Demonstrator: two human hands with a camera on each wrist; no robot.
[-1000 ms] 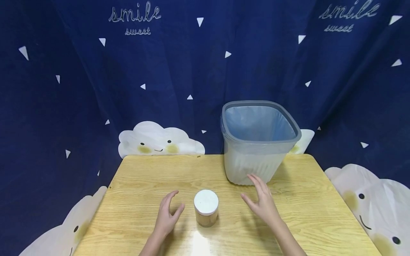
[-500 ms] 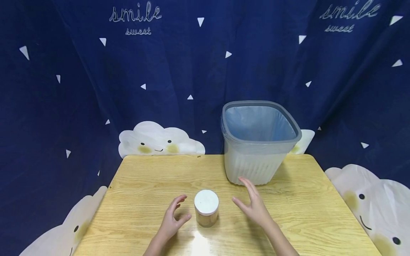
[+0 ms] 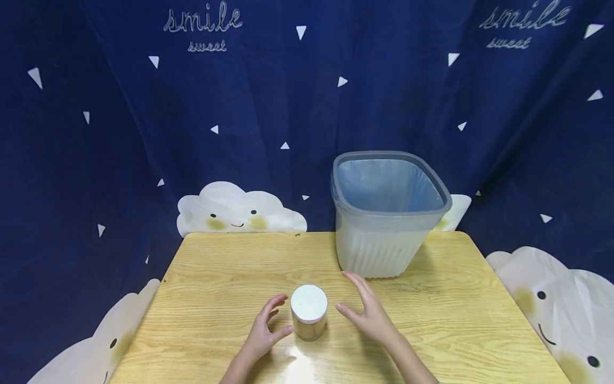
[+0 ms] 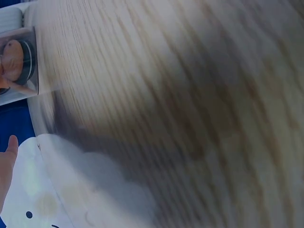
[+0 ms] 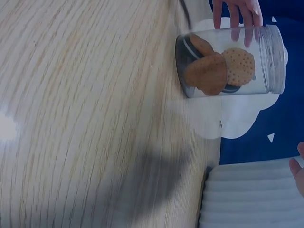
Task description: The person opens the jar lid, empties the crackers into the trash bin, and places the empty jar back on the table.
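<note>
A clear jar (image 3: 309,329) with a white lid (image 3: 309,303) stands upright on the wooden table. Through its wall, the right wrist view shows several cookies (image 5: 205,74), brown round ones and dark ones with a pale filling. My left hand (image 3: 263,332) is at the jar's left side, fingers loosely curved, thumb tip right by its lower wall. To the right, my right hand (image 3: 371,317) hovers with fingers spread and a gap between it and the jar. Neither hand holds anything. In the left wrist view the jar (image 4: 19,61) is cut off by the frame's edge.
Behind the right hand, at the table's back right, stands a whitish ribbed trash bin (image 3: 379,250) with a grey rim and a bluish liner. A dark blue curtain (image 3: 259,96) with white clouds and triangles hangs around the wooden table (image 3: 230,261).
Both hands have moved inward toward the jar, the left one rightward and the right one leftward and slightly nearer the person. The jar and bin have stayed in place.
</note>
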